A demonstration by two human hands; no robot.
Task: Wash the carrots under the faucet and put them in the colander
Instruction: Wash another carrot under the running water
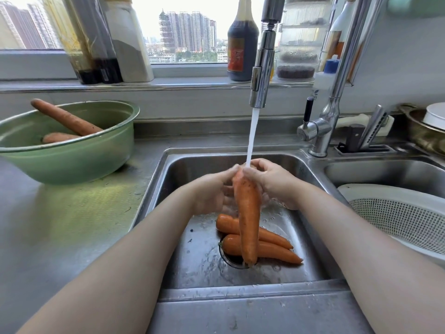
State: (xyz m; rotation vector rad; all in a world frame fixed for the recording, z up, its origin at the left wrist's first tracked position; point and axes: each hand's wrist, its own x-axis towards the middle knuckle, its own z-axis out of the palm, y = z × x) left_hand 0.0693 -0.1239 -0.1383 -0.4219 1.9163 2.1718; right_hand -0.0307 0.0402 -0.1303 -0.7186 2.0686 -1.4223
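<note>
A long carrot (248, 220) hangs tip-down over the sink (192, 256), its top end under the running faucet (261, 75). My left hand (214, 191) and my right hand (272, 182) grip its top end from either side, fingers curled around it. Two wet carrots (272, 247) lie on the sink floor by the drain. Two dirty carrots (65, 119) rest in a green bowl (72, 155) on the counter at the left. A white colander (399, 218) sits in the right basin with nothing visible inside it.
Bottles and jars line the windowsill behind the faucet. A knife holder (366, 143) and a metal pot with a white lid (426, 126) stand at the back right. The steel counter (60, 225) lies left of the sink.
</note>
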